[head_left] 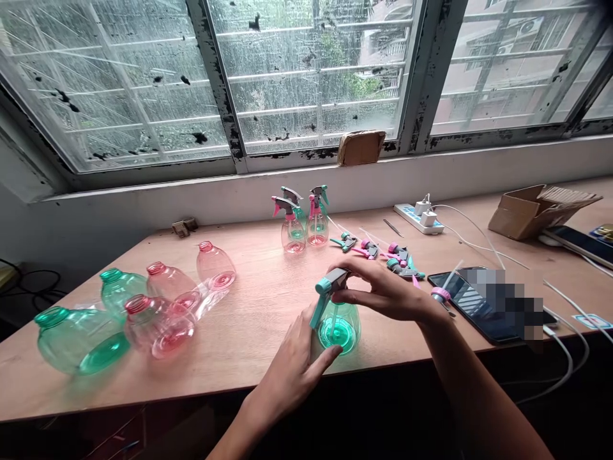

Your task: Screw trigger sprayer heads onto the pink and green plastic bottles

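Both grips hold the bottle [341, 329], near the surface's [268, 300] front edge: my left hand [294, 367] cupping its side, my right hand [383, 291] closed on the sprayer [330, 284]. A crooked twist could jam the thread or tip it off.

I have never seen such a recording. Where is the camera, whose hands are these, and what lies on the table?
There is no machine here: a person wears one camera on the head, and it looks down at that person's own two bare hands. The left hand holds the body of an upright clear green plastic spray bottle on the wooden table. The right hand grips the grey and teal trigger head on top of it. At the left lie empty green and pink bottles without heads. Behind stand two complete spray bottles, with loose trigger heads beside them. At the right are a white power strip, a dark phone and a cardboard box.
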### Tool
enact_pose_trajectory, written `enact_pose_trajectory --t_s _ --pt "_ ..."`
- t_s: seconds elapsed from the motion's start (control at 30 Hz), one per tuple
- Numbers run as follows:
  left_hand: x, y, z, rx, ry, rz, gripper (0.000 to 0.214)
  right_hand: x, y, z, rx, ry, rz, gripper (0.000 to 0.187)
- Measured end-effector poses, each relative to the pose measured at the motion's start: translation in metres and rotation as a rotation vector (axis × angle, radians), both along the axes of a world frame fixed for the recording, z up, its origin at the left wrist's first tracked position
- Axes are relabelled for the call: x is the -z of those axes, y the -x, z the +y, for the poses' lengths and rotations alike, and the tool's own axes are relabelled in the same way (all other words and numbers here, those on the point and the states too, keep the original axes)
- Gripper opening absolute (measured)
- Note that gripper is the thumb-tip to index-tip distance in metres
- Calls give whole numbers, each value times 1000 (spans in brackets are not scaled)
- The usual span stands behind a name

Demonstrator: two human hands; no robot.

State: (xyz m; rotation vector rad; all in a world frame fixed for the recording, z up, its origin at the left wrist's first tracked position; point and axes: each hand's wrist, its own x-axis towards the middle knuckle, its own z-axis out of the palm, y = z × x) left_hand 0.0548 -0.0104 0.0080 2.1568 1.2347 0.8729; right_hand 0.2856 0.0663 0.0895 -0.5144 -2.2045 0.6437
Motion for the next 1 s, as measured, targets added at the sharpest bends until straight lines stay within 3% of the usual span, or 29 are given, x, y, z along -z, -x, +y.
enact_pose_trajectory --t_s 0.17,0.6,0.73,1.0 --pt "1 2 0 -4 40 -23 80 -2 3 -1 -3 0 -7 18" --pt "-4 4 -2 -1 166 -220 39 -1 5 -2 -15 17 -7 17" --pt "5 4 3 -18 196 -240 24 2 2 1 18 20 15 17" --pt "16 2 6 -106 98 -223 53 4 4 3 33 1 7 16"
